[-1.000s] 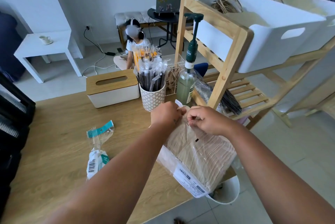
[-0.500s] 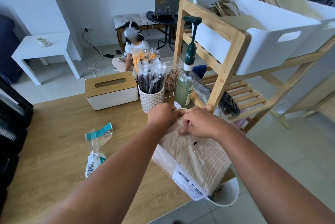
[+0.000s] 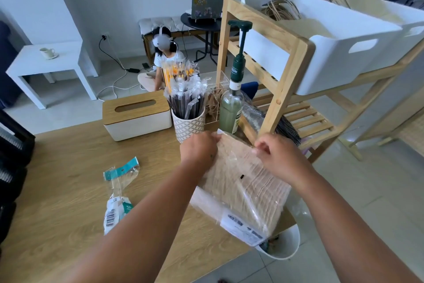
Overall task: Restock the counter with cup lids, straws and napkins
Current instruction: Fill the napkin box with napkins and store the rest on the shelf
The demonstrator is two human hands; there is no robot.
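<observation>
A clear plastic pack of brown napkins point(image 3: 243, 188) lies on the right end of the wooden counter point(image 3: 68, 168), its near end over the edge. My left hand point(image 3: 198, 148) grips the pack's far left corner. My right hand point(image 3: 275, 154) pinches the plastic at the far right corner. Behind them stand a patterned cup full of wrapped straws point(image 3: 187, 108) and a white napkin box with a slotted wooden lid point(image 3: 136, 114). An empty straw wrapper bag point(image 3: 118, 193) lies on the counter to the left.
A green-pump syrup bottle point(image 3: 232, 99) and a clear acrylic holder point(image 3: 215, 99) stand behind the pack. A wooden shelf rack point(image 3: 282, 71) with white bins point(image 3: 332, 37) is at the right. A white waste bin point(image 3: 284, 246) sits under the counter edge. A person sits on the floor beyond.
My hands have pulled apart along the pack's far edge, the right hand moving right, and the plastic is stretched between them.
</observation>
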